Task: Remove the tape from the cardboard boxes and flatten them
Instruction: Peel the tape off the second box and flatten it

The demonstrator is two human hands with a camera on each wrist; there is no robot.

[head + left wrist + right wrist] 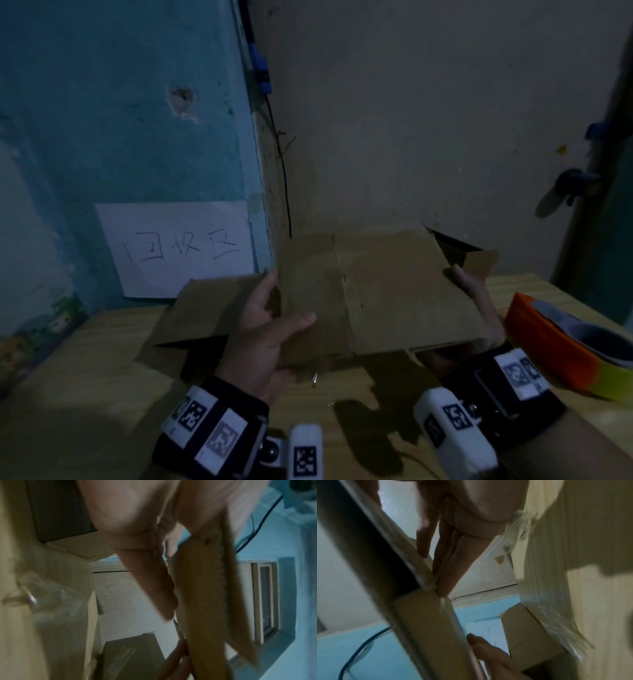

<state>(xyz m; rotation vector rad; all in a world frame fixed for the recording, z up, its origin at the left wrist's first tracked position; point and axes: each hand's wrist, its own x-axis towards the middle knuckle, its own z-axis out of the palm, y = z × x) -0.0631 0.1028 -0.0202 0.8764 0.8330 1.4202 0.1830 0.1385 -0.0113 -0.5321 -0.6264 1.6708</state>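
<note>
I hold a flattened brown cardboard box [376,294] tilted above the wooden table [85,394]. My left hand [274,315] grips its left part, thumb on top and fingers beneath. My right hand [471,291] pinches the right edge, thumb above and fingers under the panel. In the left wrist view the box [202,601] shows edge-on beside my fingers [154,588]. The right wrist view shows my straight fingers [448,563] along the box [426,622]. A second cardboard box [205,305] lies on the table to the left, partly behind my left hand.
An orange and yellow container [565,356] sits at the table's right edge. A white paper sign [178,246] hangs on the blue wall, which stands close behind the table. Crumpled clear tape [518,524] lies on the tabletop. A black cable [284,178] runs down the corner.
</note>
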